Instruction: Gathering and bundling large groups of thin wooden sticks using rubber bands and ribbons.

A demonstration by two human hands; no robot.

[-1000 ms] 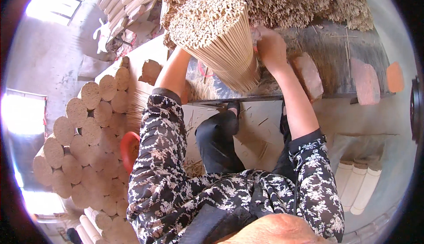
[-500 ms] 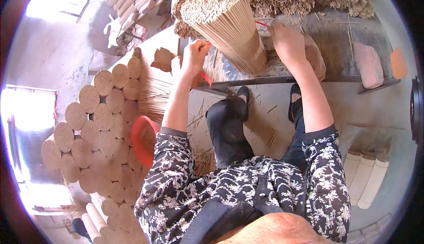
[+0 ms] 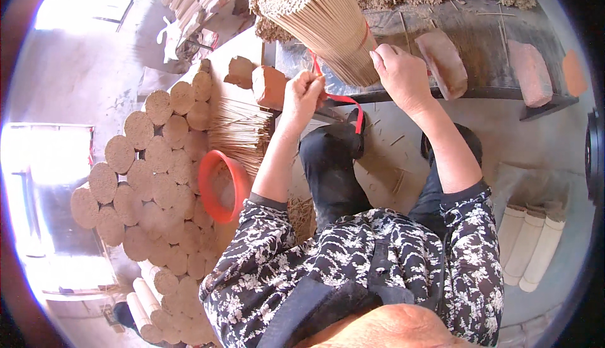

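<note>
A thick round bundle of thin sticks (image 3: 324,30) leans on the workbench in front of me. My left hand (image 3: 304,94) is closed on a red ribbon (image 3: 343,99) just left of the bundle's lower end. One stretch of it runs up to the bundle, and a loose tail hangs towards my knee. At the bundle's right side, my right hand (image 3: 406,80) is pinched at the ribbon where it comes round the sticks. The ribbon's course behind the bundle is hidden.
Reddish bricks (image 3: 442,64) lie on the dark workbench (image 3: 476,39), with more sticks heaped behind. Left of me are loose sticks (image 3: 236,127), an orange-red bowl (image 3: 242,187) and stacked round bundles (image 3: 151,184). Pale wrapped rolls (image 3: 523,247) stand at the right.
My left hand has moved right and nearer the bundle with the ribbon. My right hand has come in to the bundle's side, and the ribbon now lies against the sticks there.
</note>
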